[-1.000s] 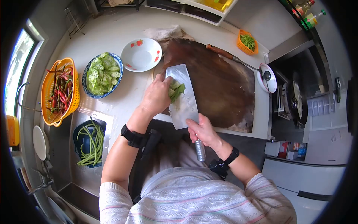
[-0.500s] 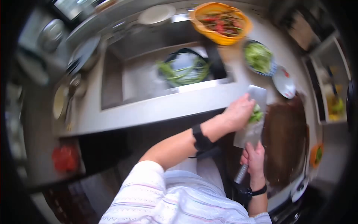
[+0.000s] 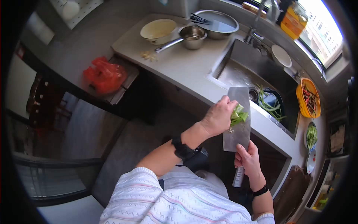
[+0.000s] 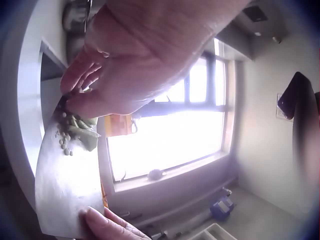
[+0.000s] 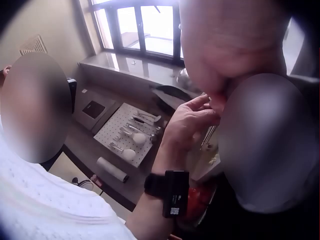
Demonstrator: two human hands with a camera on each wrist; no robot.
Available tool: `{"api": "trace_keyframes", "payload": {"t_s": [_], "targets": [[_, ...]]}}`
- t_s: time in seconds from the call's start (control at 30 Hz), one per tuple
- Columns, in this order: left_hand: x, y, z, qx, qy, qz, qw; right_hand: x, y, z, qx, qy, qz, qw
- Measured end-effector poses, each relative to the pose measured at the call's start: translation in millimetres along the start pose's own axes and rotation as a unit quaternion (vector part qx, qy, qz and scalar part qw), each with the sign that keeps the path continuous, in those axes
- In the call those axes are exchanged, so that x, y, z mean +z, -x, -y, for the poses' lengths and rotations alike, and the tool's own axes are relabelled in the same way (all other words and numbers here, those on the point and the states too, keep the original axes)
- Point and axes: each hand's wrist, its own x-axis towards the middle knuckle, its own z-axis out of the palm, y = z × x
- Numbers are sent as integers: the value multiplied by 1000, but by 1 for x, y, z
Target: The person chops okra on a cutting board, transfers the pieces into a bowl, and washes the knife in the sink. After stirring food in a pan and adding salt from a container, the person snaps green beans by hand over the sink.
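Note:
In the head view the right hand [image 3: 249, 159] grips a cleaver [image 3: 238, 135] near the top of its ridged metal handle, the thumb on the blade. The broad blade lies flat in front of the body, short of the counter edge. Cut green okra pieces [image 3: 238, 115] sit on it. The left hand [image 3: 219, 116] holds them against the blade with curled fingers, which hide part of them. Small pale seeds [image 4: 64, 142] cling to the metal in the left wrist view. A blurred patch covers much of the right wrist view.
A sink [image 3: 238, 71] holds a dark basin [image 3: 271, 101] with long green beans. An orange basket [image 3: 308, 98] of red peppers and a bowl of sliced okra [image 3: 311, 135] stand to the right. A saucepan [image 3: 194, 39] and cream bowl [image 3: 158, 31] are on the counter; a red bag [image 3: 105, 74] is left.
The body has turned left from the chopping board, past the sink, toward the counter with the saucepan and red bag. Both hands have carried the cleaver and okra pieces along, their holds unchanged.

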Motion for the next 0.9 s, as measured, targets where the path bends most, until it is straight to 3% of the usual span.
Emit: {"api": "trace_keyframes", "payload": {"t_s": [0.07, 0.17, 0.37, 0.43, 0.47, 0.57, 0.63, 0.7, 0.77, 0.83, 0.9], "targets": [[-90, 29, 40, -53, -34, -53, 997, 79, -36, 17, 27, 34, 96, 994], [-199, 47, 79, -63, -91, -104, 988, 173, -74, 49, 58, 38, 179, 981], [-389, 132, 189, -145, 14, -299, 943, 359, -142, 64, 103, 49, 324, 939], [-436, 160, 246, -167, -81, -310, 932, 406, -157, 61, 113, 58, 340, 932], [-454, 171, 272, -160, -158, -276, 934, 424, -163, 61, 121, 64, 356, 925], [-462, 189, 342, -147, -282, -226, 921, 457, -177, 63, 147, 80, 378, 911], [-463, 197, 354, -141, -329, -211, 910, 474, -182, 67, 153, 111, 379, 906], [-456, 206, 358, -233, -393, -126, 880, 484, -189, 68, 158, 135, 380, 902], [-459, 218, 360, -246, -388, -100, 883, 491, -196, 69, 205, 125, 386, 891], [-458, 232, 350, -250, -426, -70, 867, 505, -195, 76, 200, 121, 386, 892], [-453, 246, 339, -260, -393, -72, 879, 518, -201, 74, 193, 116, 387, 894]]}}
